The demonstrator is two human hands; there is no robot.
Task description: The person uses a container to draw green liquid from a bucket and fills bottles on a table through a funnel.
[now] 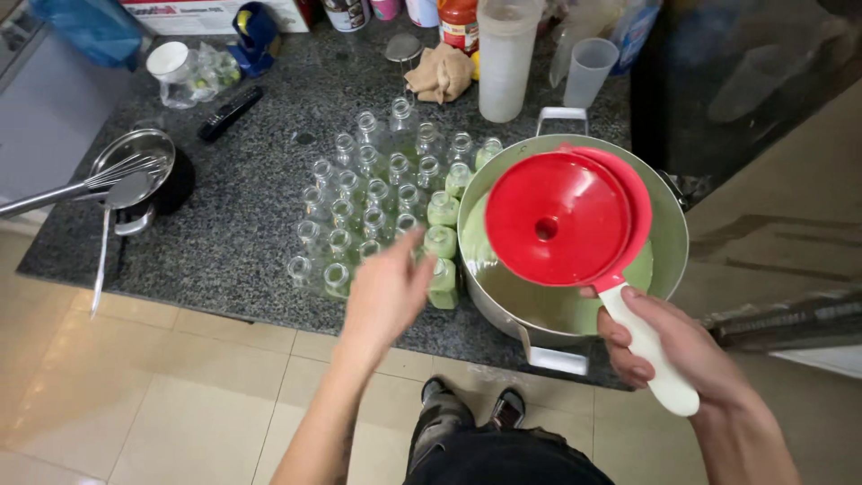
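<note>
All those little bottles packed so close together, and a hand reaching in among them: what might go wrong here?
The left hand reaches toward the tightly packed small glass bottles; a nudge could topple one into its neighbours. The right hand holds the red funnel ladle by its white handle above the pot of pale green liquid; tilting it might drip onto the granite counter. The front-row bottles and the pot sit near the counter's edge, so a knock might send them off.

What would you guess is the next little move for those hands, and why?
Probably the left hand grasps an empty glass bottle in the cluster. It already reaches there, while the right hand holds the red funnel over the pot of green liquid.
</note>
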